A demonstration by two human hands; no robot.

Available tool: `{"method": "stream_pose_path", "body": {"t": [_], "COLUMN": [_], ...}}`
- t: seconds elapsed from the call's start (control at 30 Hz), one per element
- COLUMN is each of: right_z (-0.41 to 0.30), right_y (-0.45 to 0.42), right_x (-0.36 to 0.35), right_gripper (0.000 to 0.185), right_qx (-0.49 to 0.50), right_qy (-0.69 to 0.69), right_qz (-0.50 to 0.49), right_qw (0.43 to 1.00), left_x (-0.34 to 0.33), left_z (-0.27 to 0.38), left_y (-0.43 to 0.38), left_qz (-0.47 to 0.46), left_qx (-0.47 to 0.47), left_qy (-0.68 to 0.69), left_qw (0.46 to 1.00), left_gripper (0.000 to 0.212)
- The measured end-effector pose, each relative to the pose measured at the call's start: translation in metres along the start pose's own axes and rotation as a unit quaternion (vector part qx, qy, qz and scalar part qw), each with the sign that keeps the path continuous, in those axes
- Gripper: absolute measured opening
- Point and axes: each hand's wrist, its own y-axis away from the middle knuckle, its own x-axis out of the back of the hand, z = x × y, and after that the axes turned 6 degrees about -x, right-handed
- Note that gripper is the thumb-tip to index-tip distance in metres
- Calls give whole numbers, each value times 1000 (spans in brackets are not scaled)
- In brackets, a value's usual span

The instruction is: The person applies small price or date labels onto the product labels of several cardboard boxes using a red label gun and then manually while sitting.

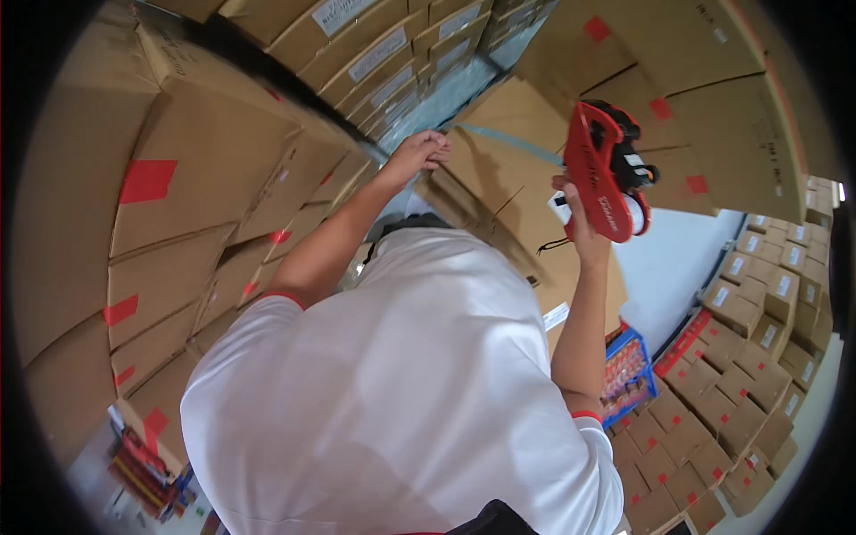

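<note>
My right hand (pixel 582 214) grips a red and black hand-held label gun (pixel 602 174) by its handle. A white roll shows at its lower end, a dark cord hangs beside it, and its side bears writing. My left hand (pixel 424 152) has its fingers curled in, with nothing visible in them. It hangs near the corner of a large cardboard carton (pixel 501 160) in front of me; contact between them cannot be made out. A bluish strip of tape (pixel 511 142) crosses the carton's top, and a white label (pixel 556 315) is on it near my right forearm.
Stacked cartons (pixel 174 187) with red tape pieces rise close on my left. More labelled cartons (pixel 381 57) stand ahead, and a taped stack (pixel 669 87) lies beyond the label gun. A blue crate (pixel 628 374) and further carton stacks (pixel 709 401) are at my right.
</note>
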Motion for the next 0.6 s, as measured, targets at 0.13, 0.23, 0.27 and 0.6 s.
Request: {"method": "stream_pose_path", "body": {"t": [0.13, 0.23, 0.27, 0.6], "right_z": [39, 72, 82, 91], "right_y": [30, 44, 48, 57], "right_x": [6, 2, 0, -31], "right_gripper": [33, 29, 28, 37], "right_qx": [-25, -59, -95, -259], "right_qy": [-101, -196, -196, -198], "right_qz": [11, 16, 2, -31], "right_qw": [994, 979, 976, 945], "left_x": [7, 22, 31, 144], "left_z": [-42, -78, -93, -211], "left_y": [28, 55, 65, 75], "left_qz": [16, 43, 56, 2], "left_qx": [77, 134, 150, 236], "left_qy": [-59, -99, -124, -377], "left_qw": [995, 985, 979, 896], "left_gripper": [33, 35, 35, 21]}}
